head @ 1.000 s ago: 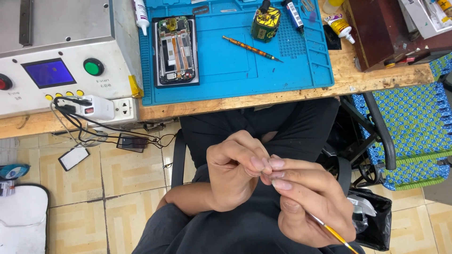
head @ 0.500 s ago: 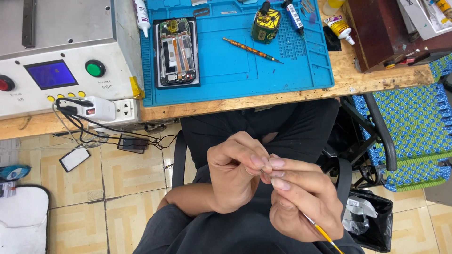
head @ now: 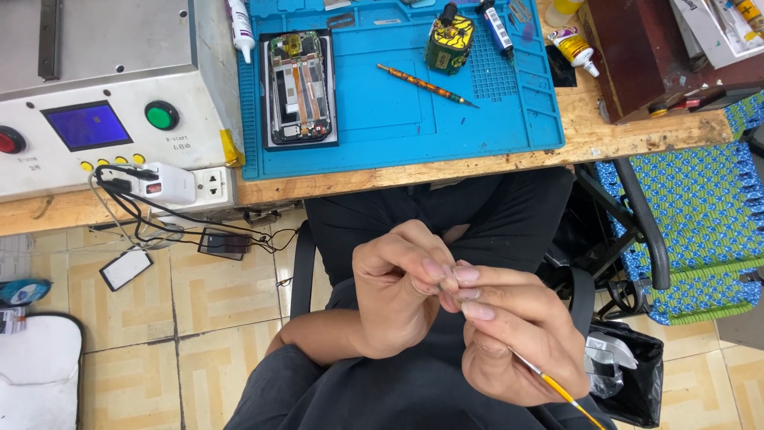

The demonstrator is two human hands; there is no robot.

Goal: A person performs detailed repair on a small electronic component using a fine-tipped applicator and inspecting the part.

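I see both hands raised over the lap, below the edge of the bench. The left hand is curled, its fingers pinched narrow against the tips of the right hand. Whatever sits in that pinch is too small for me to make out. The right hand's fingers close around a thin yellow-handled tool; its shaft runs through the palm and comes out below the hand, slanting down to the right, while its working end is hidden where the fingertips of both hands meet. Up on the bench, a blue mat carries an opened phone and a second orange tool, both well apart from the hands.
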